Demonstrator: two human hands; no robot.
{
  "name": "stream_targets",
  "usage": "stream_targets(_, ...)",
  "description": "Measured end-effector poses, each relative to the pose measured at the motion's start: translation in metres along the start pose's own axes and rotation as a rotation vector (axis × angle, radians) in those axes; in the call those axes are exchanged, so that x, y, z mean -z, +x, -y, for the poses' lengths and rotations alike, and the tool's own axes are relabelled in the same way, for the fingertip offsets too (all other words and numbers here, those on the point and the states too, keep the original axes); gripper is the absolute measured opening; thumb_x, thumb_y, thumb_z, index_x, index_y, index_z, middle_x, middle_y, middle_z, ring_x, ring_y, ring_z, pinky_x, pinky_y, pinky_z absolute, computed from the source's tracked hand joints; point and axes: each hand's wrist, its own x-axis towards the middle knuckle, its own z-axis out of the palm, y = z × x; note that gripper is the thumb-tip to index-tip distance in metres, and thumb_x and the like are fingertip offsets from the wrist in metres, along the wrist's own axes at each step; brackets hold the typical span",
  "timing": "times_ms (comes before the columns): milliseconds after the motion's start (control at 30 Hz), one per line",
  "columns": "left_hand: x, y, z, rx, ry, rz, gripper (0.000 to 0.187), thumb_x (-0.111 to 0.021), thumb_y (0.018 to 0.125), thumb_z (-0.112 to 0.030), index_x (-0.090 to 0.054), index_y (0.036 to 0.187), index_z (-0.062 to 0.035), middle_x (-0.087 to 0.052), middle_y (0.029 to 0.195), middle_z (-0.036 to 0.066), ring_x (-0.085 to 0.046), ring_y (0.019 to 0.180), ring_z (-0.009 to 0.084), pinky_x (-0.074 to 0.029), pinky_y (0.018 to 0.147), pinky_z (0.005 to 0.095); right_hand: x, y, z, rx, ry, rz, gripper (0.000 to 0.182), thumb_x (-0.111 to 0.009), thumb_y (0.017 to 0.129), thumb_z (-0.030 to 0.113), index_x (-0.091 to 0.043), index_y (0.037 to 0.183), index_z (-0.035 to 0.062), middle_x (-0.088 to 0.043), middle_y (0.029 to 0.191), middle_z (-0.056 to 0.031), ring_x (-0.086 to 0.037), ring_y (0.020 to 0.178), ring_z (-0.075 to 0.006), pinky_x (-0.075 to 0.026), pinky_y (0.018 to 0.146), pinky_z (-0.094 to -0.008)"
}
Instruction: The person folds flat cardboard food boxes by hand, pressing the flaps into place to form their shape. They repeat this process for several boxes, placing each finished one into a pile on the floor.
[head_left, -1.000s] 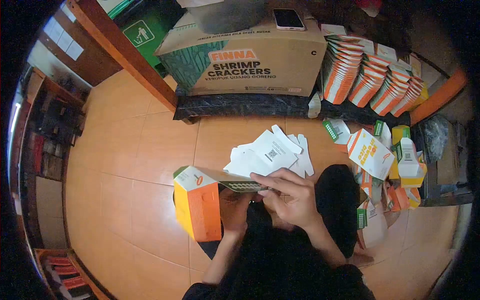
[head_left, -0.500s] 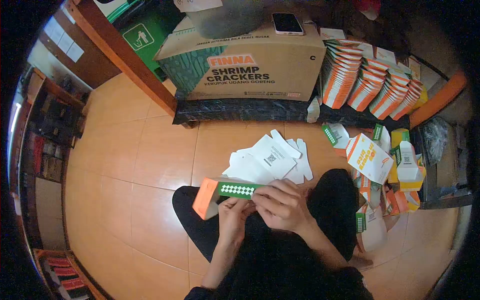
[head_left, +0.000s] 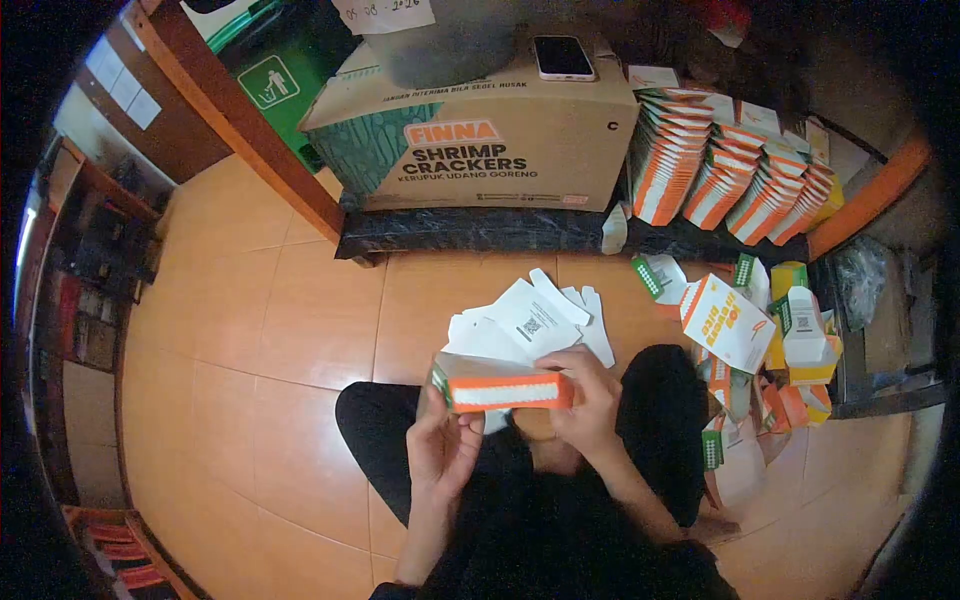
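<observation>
One left hand (head_left: 438, 455), one right hand (head_left: 590, 405), fingers (head_left: 585, 364) holding one orange-edged box (head_left: 505, 392), one phone (head_left: 563, 57)

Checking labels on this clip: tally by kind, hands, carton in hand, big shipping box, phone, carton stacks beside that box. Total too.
Hands: 2 (left hand, right hand)
Held carton: 1
Shipping box: 1
Phone: 1
Carton stacks, visible: 4
Total: 9

Cardboard box (head_left: 507, 390), orange side facing up-front, white patterned strip, green left end, near-level, between left hand (head_left: 442, 445) and right hand (head_left: 585, 400)
</observation>
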Motion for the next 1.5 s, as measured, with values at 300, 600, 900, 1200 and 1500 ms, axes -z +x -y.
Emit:
stream_targets(300, -0.047, -0.002, 0.014, -0.293, 1.002, -0.176, 0.019, -0.067, 0.089, -0.009, -0.065, 0.103, 0.0028, -0.062, 0.1, 0.008, -0.057, 0.076, 0.01, -0.044, 0.066, 0.0231, 0.0, -0.002, 0.036, 0.215, -0.162, 0.06, 0.037, -0.07, 0.071, -0.002, -0.069, 0.108, 0.0016, -0.055, 0.081, -0.0063, -0.058, 0.068, -0.0198, -0.049, 0.061, -0.0306)
stream_targets(600, -0.037, 0.002, 0.017, -1.067, 1.494, -0.271, 0.01, -0.07, 0.08, 0.006, -0.066, 0.089, 0.0029, -0.064, 0.083, 0.009, -0.059, 0.071, 0.0146, -0.047, 0.065, 0.0247, 0.012, 0.009, 0.049, -0.086, 0.284, 0.143, 0.015, -0.067, 0.083, 0.001, -0.068, 0.098, -0.0017, -0.06, 0.09, -0.0106, -0.06, 0.08, -0.0167, -0.049, 0.07, -0.0278)
stream_targets(900, -0.038, -0.005, 0.038, -1.117, 1.428, -0.275, 0.015, -0.07, 0.076, 0.011, -0.067, 0.089, 0.0043, -0.067, 0.081, 0.012, -0.063, 0.069, 0.0174, -0.047, 0.061, 0.0248, 0.005, 0.01, 0.058, -0.105, 0.302, 0.218, 0.018, -0.07, 0.082, 0.003, -0.069, 0.099, -0.0041, -0.061, 0.094, -0.0108, -0.061, 0.085, -0.0158, -0.048, 0.076, -0.0257)
stream_targets(1200, -0.036, -0.002, 0.039, -1.108, 1.428, -0.278, 0.018, -0.068, 0.08, 0.008, -0.067, 0.097, 0.0057, -0.067, 0.084, 0.013, -0.064, 0.075, 0.0185, -0.048, 0.065, 0.0251, -0.01, 0.002, 0.048, -0.188, 0.456, 0.143, 0.014, -0.071, 0.082, 0.006, -0.071, 0.095, 0.0008, -0.064, 0.088, -0.0083, -0.061, 0.078, -0.0166, -0.048, 0.069, -0.027)
stream_targets(1500, -0.038, -0.012, 0.032, -1.098, 1.565, -0.408, 0.017, -0.066, 0.083, -0.001, -0.067, 0.1, 0.0041, -0.066, 0.087, 0.013, -0.063, 0.077, 0.0177, -0.047, 0.065, 0.025, -0.004, 0.011, 0.061, 0.212, -0.066, 0.347, 0.048, -0.072, 0.074, 0.009, -0.064, 0.121, 0.0075, -0.059, 0.119, -0.0106, -0.062, 0.1, -0.0272, -0.048, 0.086, -0.0375)
